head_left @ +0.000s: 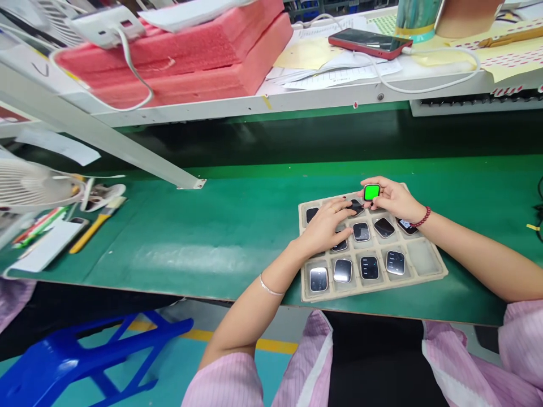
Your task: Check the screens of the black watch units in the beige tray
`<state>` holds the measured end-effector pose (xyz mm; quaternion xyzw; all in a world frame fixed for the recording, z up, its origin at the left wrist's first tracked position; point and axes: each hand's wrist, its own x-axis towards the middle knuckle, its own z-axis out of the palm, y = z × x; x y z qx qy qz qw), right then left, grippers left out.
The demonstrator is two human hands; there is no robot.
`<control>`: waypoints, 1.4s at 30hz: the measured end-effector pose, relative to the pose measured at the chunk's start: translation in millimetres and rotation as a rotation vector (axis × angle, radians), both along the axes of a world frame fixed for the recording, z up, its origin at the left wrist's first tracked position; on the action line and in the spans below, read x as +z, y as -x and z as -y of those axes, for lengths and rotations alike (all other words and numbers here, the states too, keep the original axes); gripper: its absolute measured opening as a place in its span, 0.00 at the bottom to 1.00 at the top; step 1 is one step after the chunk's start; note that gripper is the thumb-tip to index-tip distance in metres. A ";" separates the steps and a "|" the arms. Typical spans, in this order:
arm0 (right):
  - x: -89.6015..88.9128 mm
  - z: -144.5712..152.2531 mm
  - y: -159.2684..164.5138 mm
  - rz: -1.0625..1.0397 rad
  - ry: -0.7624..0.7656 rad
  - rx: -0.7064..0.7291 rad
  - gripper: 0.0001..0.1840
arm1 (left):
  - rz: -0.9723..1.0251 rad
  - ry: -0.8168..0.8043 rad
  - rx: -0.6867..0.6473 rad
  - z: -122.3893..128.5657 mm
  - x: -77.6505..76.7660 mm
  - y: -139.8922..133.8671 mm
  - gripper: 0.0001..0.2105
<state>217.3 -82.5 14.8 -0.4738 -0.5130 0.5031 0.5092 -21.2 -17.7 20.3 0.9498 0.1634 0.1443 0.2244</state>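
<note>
A smartwatch with a bright green screen [372, 193] is pinched in my right hand [394, 199], just above the back edge of a beige compartment tray [373, 289]. My left hand [328, 225] lies over the tray's left side with its fingers apart. Its fingertips reach a dark watch [356, 207] in the back row; whether they press on it I cannot tell. Partly under that hand sits another watch [339, 243]. Several more strapless square watches fill the compartments, among them one with lit text [396, 263] in the front row. The front right compartment [424, 257] holds no watch.
The tray rests on a green bench mat [203, 237]. To the left are a yellow-handled brush [97, 226], a white fan [34, 183] and a slanted post [139, 155]. A shelf [314, 100] overhead carries red foam [182, 62] and a phone [369, 42]. A blue stool [72, 356] stands below.
</note>
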 end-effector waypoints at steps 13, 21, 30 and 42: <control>3.4 0.3 1.1 -0.024 0.008 0.016 0.23 | 0.003 -0.008 -0.007 -0.8 -1.0 -1.0 0.18; 2.0 0.5 0.6 -0.024 0.032 0.011 0.22 | -0.002 -0.005 -0.007 -1.0 0.4 -1.5 0.18; 4.8 0.5 1.0 -0.035 0.056 0.007 0.21 | -0.005 -0.006 -0.009 -1.6 -1.1 -1.3 0.18; 8.6 0.9 2.4 -0.122 0.136 -0.042 0.13 | -0.006 -0.007 -0.010 -1.6 -0.4 -1.2 0.18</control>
